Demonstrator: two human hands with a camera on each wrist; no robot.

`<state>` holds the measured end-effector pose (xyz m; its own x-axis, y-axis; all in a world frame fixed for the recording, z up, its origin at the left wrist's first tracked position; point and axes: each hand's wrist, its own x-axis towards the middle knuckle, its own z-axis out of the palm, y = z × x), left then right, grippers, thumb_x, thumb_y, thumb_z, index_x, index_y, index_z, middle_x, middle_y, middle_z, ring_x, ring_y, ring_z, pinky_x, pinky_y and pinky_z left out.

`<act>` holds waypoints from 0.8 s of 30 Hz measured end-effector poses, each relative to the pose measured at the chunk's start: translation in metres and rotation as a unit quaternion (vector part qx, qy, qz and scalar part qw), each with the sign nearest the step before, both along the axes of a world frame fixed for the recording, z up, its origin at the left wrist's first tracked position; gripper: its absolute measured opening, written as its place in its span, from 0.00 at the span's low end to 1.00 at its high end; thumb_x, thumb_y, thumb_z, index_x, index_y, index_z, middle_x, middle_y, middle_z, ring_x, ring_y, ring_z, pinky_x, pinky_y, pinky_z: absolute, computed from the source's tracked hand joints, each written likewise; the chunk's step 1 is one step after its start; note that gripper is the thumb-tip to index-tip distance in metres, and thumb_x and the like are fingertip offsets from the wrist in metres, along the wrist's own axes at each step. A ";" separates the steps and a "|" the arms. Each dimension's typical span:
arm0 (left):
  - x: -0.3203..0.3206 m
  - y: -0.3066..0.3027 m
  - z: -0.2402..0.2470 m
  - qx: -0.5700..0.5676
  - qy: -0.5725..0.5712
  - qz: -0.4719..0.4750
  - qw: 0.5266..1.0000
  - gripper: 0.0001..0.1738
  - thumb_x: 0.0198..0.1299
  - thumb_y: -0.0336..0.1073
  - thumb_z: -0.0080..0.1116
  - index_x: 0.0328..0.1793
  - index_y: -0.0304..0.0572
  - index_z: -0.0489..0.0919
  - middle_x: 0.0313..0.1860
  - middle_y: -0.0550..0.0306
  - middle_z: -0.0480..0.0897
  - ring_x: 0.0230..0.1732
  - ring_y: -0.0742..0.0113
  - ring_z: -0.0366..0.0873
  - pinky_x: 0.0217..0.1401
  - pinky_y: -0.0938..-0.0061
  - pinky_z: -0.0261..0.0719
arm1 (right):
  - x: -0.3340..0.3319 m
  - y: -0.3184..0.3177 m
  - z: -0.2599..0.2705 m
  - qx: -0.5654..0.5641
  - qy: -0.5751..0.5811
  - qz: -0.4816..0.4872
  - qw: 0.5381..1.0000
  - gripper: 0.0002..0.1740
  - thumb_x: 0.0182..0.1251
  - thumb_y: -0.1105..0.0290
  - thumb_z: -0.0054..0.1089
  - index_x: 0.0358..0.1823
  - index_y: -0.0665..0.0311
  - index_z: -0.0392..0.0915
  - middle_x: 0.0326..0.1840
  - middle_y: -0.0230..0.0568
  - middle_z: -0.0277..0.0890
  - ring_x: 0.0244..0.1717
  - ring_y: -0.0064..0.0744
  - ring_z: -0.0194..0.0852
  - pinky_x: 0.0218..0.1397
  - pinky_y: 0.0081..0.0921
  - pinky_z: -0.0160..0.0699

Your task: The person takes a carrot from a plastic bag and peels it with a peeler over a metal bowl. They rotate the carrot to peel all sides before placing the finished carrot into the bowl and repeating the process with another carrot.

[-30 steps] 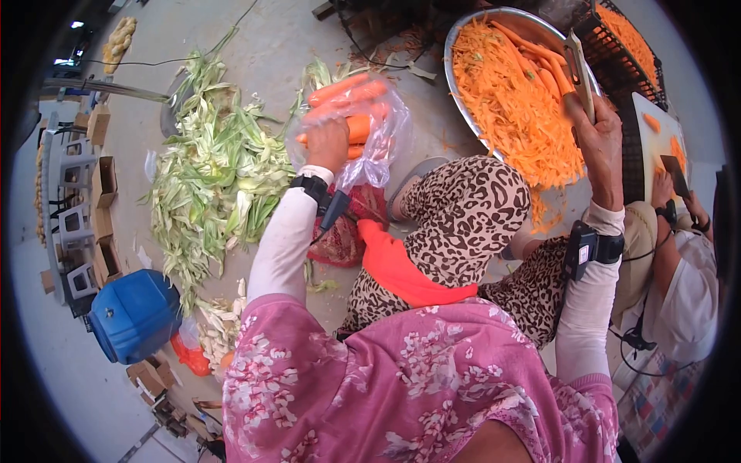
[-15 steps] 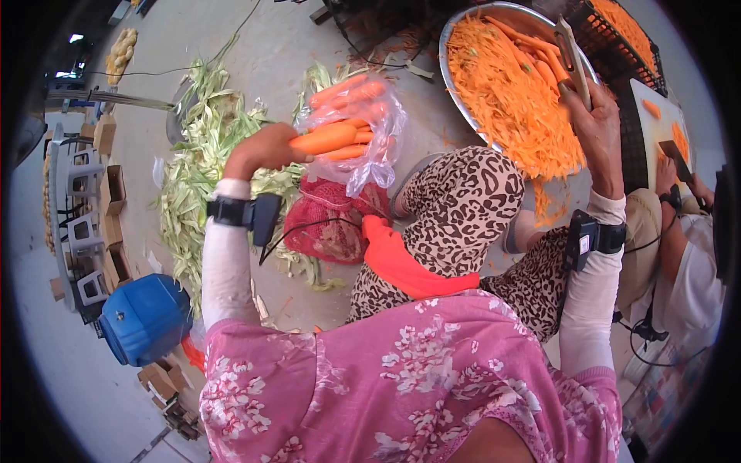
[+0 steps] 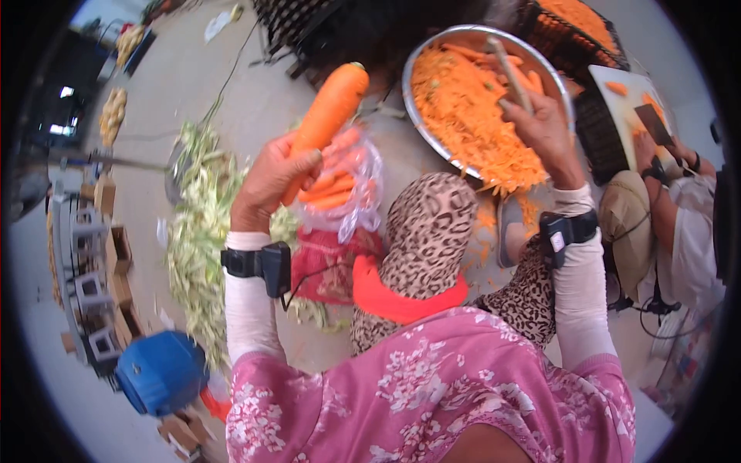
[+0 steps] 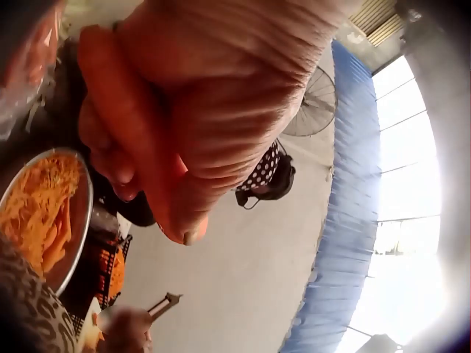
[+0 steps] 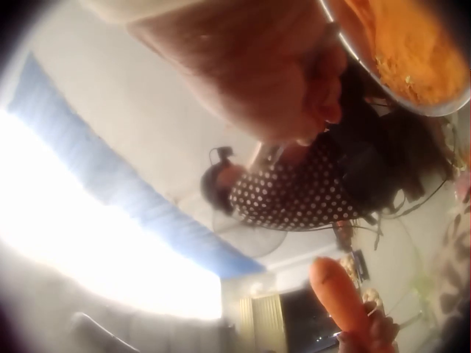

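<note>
My left hand (image 3: 266, 181) grips a thick orange carrot (image 3: 332, 104) by its lower part, thumb across the front, its blunt top pointing up. In the right wrist view that carrot (image 5: 337, 290) shows at the bottom. My right hand (image 3: 548, 139) holds a peeler (image 3: 511, 73) by its handle, over the side of a metal basin (image 3: 407, 89). Orange carrot shavings (image 3: 455, 108) fill much of the basin, with several slim carrots on top. Below the left hand, a clear plastic bag (image 3: 372, 177) with several carrots (image 3: 328, 199) lies against a red mesh sack (image 3: 332, 266).
Corn husks (image 3: 193, 255) are heaped on the floor at left, by a blue container (image 3: 162, 370). At right, another person's hands use a knife (image 3: 654, 125) on a white cutting board (image 3: 606, 76). A black crate (image 3: 532, 35) of shredded carrot stands behind the basin.
My left hand has drawn a carrot out of the plastic bag, then raised it and turned it upright. The right hand keeps hold of the peeler by the basin. The head view has shifted.
</note>
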<state>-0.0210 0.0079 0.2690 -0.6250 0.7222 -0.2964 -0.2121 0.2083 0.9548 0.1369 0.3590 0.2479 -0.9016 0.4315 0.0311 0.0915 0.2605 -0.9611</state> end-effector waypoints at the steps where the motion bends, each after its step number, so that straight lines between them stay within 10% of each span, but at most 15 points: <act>1: 0.003 0.021 0.005 0.015 -0.014 -0.025 0.999 0.24 0.56 0.45 0.65 0.52 0.36 0.74 0.27 0.60 0.76 0.21 0.77 0.71 0.25 0.84 0.70 | 0.001 -0.001 0.005 -0.021 -0.015 0.001 1.000 0.11 0.64 0.64 0.59 0.42 0.64 0.77 0.25 0.26 0.72 0.20 0.10 0.59 0.20 0.12 0.57; 10: 0.045 0.163 0.034 -0.012 -0.072 -0.241 0.968 0.22 0.57 0.46 0.64 0.49 0.37 0.73 0.28 0.61 0.76 0.24 0.77 0.72 0.27 0.84 0.72 | 0.023 0.018 0.019 -0.356 0.171 0.078 0.916 0.24 0.67 0.50 0.56 0.48 0.67 0.71 0.29 0.28 0.70 0.17 0.11 0.57 0.16 0.11 0.56; 15: 0.055 0.212 0.040 0.002 -0.058 -0.253 0.966 0.21 0.62 0.49 0.58 0.49 0.38 0.72 0.29 0.61 0.75 0.27 0.76 0.72 0.27 0.82 0.73 | 0.032 0.047 0.021 -0.284 0.175 -0.020 0.943 0.24 0.66 0.47 0.56 0.33 0.64 0.73 0.22 0.26 0.66 0.15 0.12 0.60 0.14 0.10 0.57; 24: 0.080 0.268 -0.013 0.102 -0.210 -0.205 0.951 0.25 0.67 0.55 0.46 0.54 0.40 0.69 0.33 0.56 0.74 0.29 0.70 0.72 0.30 0.77 0.74 | 0.046 0.077 0.015 -0.251 0.145 -0.119 0.950 0.23 0.68 0.51 0.54 0.39 0.69 0.75 0.23 0.33 0.73 0.15 0.13 0.60 0.14 0.13 0.57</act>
